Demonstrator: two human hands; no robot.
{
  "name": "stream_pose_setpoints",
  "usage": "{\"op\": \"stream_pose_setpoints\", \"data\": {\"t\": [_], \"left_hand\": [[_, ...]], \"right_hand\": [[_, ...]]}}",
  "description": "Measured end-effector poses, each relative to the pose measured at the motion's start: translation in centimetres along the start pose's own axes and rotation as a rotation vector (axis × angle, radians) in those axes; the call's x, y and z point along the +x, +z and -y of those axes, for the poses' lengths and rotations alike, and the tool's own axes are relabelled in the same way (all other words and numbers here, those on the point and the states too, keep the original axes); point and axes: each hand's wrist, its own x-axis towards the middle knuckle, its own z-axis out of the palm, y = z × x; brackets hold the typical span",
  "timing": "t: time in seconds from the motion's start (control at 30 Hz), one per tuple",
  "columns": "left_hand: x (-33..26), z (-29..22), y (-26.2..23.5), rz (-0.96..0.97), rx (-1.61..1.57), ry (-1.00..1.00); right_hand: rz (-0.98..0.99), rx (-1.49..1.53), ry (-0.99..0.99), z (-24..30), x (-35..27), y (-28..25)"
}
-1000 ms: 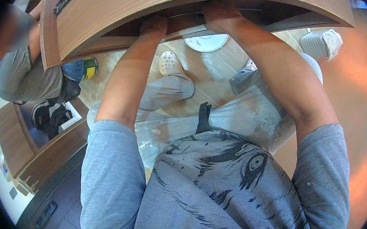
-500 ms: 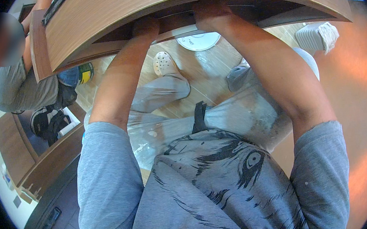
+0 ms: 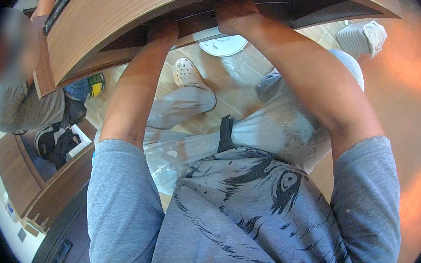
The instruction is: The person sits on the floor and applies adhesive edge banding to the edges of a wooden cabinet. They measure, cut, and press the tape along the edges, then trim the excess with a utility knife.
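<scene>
A large wooden cabinet panel [image 3: 198, 1] with a brown grain face spans the top of the view. Both my arms reach up under it. My left hand [image 3: 163, 32] presses against the dark underside near the panel's lower edge. My right hand [image 3: 232, 14] grips the same underside a little to the right, its fingers hidden behind the wood. Another person [image 3: 17, 99] in a grey shirt stands at the left end of the panel, an arm raised to its corner.
Below are my grey trousers and a white clog [image 3: 186, 73] on a wooden floor. A round white disc [image 3: 222, 44] lies on the floor ahead. A white ribbed object [image 3: 361, 38] stands at the right. Wooden furniture [image 3: 38, 188] and a dark bag [image 3: 54, 141] are at the left.
The panel has shifted slightly left and lower in view. My hands stay under it, and the other person has drawn nearer at the left.
</scene>
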Motion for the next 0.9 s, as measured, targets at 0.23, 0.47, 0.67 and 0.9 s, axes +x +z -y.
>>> {"op": "stream_pose_setpoints", "data": {"t": [0.23,0.47,0.67,0.9], "left_hand": [[1.2,1.0,2.0,0.048,0.024,0.031],[1.0,0.3,1.3,0.085,-0.08,-0.084],[-0.1,-0.5,-0.8,0.09,-0.181,-0.123],[0.8,-0.2,1.7,0.069,-0.29,-0.22]], "right_hand": [[0.028,0.026,0.019,0.1,0.5,0.3],[0.032,0.036,0.033,0.2,0.2,0.1],[0.024,-0.016,0.008,0.4,0.2,0.0],[0.058,-0.035,0.023,0.5,0.3,0.1]]}}
